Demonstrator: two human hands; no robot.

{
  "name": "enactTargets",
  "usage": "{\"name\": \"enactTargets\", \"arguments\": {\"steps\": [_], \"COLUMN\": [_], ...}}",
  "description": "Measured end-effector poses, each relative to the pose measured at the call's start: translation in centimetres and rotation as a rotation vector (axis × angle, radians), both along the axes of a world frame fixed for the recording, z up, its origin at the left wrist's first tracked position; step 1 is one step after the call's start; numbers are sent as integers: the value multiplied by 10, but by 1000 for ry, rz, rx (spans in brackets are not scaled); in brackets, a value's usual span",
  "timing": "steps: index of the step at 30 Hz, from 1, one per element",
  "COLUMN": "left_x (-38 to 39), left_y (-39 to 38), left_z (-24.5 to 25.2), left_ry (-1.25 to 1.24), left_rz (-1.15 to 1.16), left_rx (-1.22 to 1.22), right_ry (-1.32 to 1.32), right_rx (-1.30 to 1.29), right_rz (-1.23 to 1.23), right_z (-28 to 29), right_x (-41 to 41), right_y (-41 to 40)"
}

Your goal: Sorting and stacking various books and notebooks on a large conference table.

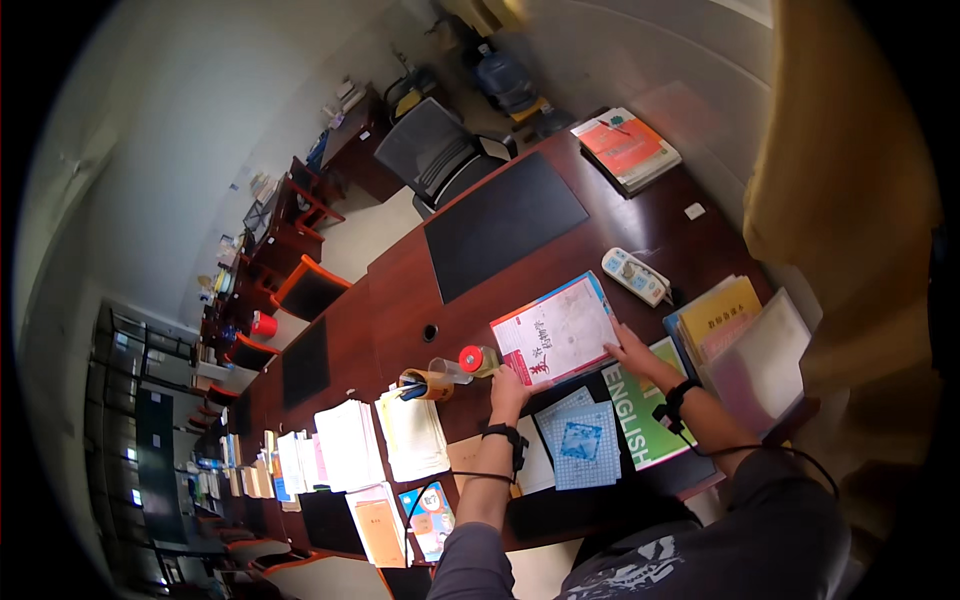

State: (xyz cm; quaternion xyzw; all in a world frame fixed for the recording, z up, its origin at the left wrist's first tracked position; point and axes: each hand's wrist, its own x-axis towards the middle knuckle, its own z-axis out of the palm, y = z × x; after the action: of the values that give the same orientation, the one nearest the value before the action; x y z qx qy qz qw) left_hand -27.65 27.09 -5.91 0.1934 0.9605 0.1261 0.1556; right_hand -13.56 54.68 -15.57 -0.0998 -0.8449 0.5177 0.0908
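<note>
A small stack of books with a white and pink cover [555, 330] lies on the dark wooden desk in front of me. My left hand [510, 391] is at its near left corner, with the thumb along the near edge. On the opposite side, my right hand [632, 351] grips the right edge, its thumb on the cover. The fingers under the edges are hidden. Just beyond my left hand stands a jar with a red lid [472, 359]. Closer to me lie blue patterned booklets [581, 442] and a green English book [651, 409].
A power strip [636, 276] lies beyond my right hand. Folders and yellow notebooks [724, 322] are piled at right. Paper stacks [411, 435] and a pen holder [431, 384] stand at left. Across the desk are a black mat [506, 225], a book pile [628, 150] and an office chair [435, 150].
</note>
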Motion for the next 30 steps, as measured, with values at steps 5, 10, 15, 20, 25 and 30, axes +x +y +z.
{"name": "enactTargets", "arguments": {"steps": [5,10,15,20,25,30], "left_x": [17,21,14,8,62,124], "left_y": [2,2,13,-20,-46,-62], "left_z": [-13,-14,1,-21,-46,-50], "left_ry": [146,251,165,118,323,212], "left_rz": [-31,-28,-136,-70,3,-185], "left_rx": [72,-182,-344,-311,-48,-26], "right_ry": [-393,-228,-211,-219,-283,-286], "right_rx": [166,202,416,622,692,723], "right_rz": [39,-126,35,204,117,86], "right_z": [29,35,7,43,47,37], "right_x": [2,56,191,279,296,306], "right_y": [2,-13,-46,-70,-85,-96]}}
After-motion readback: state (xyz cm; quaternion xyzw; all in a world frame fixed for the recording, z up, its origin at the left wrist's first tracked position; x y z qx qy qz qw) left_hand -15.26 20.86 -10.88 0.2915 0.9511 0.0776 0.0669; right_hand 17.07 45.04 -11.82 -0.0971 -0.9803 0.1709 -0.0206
